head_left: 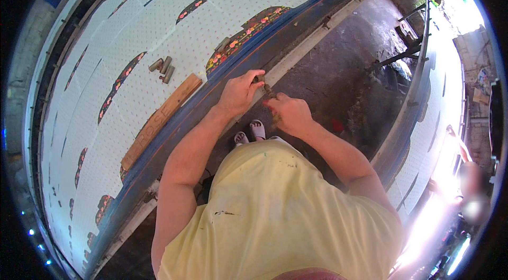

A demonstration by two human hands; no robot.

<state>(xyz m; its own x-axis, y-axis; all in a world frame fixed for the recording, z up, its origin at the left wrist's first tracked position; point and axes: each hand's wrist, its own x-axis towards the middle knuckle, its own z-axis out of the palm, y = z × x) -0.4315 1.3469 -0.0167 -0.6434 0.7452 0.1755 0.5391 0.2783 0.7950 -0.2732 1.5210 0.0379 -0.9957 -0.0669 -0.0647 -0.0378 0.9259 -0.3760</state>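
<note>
At the edge rail of a long printing table, my left hand (pixel 238 95) pinches a small dark metal piece (pixel 258 78). Just to the right, my right hand (pixel 292 115) is closed, its fingers curled beside a small brownish fitting (pixel 268 90) on the rail. Something red and yellow shows at those fingers, but its kind is hidden by the hand. Several short grey-brown metal blocks (pixel 168 73) lie on the table left of my hands. A long wooden bar (pixel 161 123) with lettering lies along the table's near side.
White dotted sheeting (pixel 153 31) with dark floral patches (pixel 254 28) covers the table. Its blue-edged rail (pixel 174 126) runs diagonally. A second long table (pixel 418 158) stands right across a dark floor (pixel 328 68). Another person (pixel 471 190) is by it.
</note>
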